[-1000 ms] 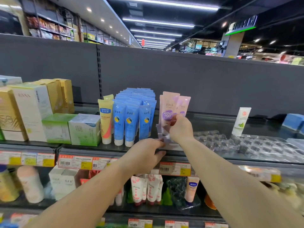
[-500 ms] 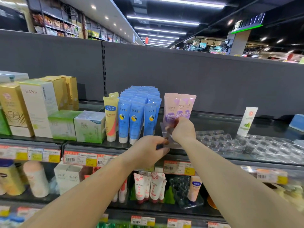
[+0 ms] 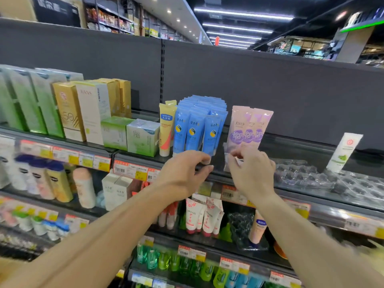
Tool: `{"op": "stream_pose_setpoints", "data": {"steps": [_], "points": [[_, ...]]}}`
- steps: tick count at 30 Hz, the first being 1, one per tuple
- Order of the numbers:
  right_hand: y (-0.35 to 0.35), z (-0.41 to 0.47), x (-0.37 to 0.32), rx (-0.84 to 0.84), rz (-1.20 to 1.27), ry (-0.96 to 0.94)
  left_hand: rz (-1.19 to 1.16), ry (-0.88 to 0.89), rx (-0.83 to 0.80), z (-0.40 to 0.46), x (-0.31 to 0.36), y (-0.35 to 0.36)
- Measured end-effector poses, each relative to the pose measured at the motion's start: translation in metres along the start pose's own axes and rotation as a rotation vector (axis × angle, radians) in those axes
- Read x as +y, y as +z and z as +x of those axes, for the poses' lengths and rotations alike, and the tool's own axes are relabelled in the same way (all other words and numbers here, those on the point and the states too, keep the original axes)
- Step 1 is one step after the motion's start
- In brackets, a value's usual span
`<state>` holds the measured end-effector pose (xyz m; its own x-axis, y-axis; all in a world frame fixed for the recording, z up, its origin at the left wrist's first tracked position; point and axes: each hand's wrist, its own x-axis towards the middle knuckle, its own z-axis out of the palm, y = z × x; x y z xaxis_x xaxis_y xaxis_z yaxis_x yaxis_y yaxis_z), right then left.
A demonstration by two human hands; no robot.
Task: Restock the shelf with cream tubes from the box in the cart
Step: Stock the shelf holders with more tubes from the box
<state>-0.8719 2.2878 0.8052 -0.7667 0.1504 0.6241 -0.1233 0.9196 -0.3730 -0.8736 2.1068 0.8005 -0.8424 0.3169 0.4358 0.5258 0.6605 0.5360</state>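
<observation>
Hands meet at the shelf edge (image 3: 291,187): the left hand (image 3: 182,175) curls its fingers at the base of the blue tubes (image 3: 197,125), the right hand (image 3: 252,173) pinches the clear tray under three pink cream tubes (image 3: 248,127) standing just above it. Empty clear trays (image 3: 301,173) lie right of the right hand; a yellow tube (image 3: 165,127) stands above the left.

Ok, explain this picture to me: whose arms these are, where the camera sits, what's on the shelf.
No machine here: the arms are a person's own, filmed by a camera on their head looking forward and down. The top shelf carries boxes, blue tubes, pink tubes, a white tube and clear trays. The left hand reaches in below the blue tubes. The right hand pinches clear plastic in front of the pink tubes.
</observation>
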Motion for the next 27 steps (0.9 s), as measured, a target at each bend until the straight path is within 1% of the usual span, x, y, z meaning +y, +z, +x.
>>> {"op": "stream_pose_setpoints", "data": {"steps": [3,6,8,11,13,15,19,22,25,27], "points": [[0.018,-0.030,-0.034,-0.063,0.067,-0.160,0.184,-0.069,0.069,-0.030,-0.028,-0.010],[0.047,-0.060,-0.079,-0.184,0.028,-0.257,0.430,-0.115,0.075,-0.070,-0.067,-0.029],[0.069,-0.079,-0.113,-0.275,0.004,-0.338,0.548,-0.196,0.034,-0.097,-0.094,-0.046],[0.108,-0.107,-0.169,-0.394,-0.009,-0.437,0.615,-0.384,-0.046,-0.144,-0.137,-0.082],[0.131,-0.128,-0.215,-0.530,-0.031,-0.472,0.650,-0.442,-0.050,-0.177,-0.169,-0.112],[0.158,-0.151,-0.262,-0.602,-0.024,-0.513,0.689,-0.478,-0.034,-0.211,-0.210,-0.145],[0.223,-0.202,-0.358,-0.675,0.008,-0.491,0.767,-0.513,-0.062,-0.279,-0.303,-0.202],[0.274,-0.242,-0.418,-0.809,0.035,-0.374,0.702,-0.528,-0.115,-0.321,-0.365,-0.227],[0.317,-0.271,-0.451,-0.885,0.002,-0.268,0.675,-0.513,-0.161,-0.353,-0.411,-0.234],[0.343,-0.290,-0.458,-0.941,-0.015,-0.182,0.641,-0.515,-0.204,-0.371,-0.441,-0.232]]}}
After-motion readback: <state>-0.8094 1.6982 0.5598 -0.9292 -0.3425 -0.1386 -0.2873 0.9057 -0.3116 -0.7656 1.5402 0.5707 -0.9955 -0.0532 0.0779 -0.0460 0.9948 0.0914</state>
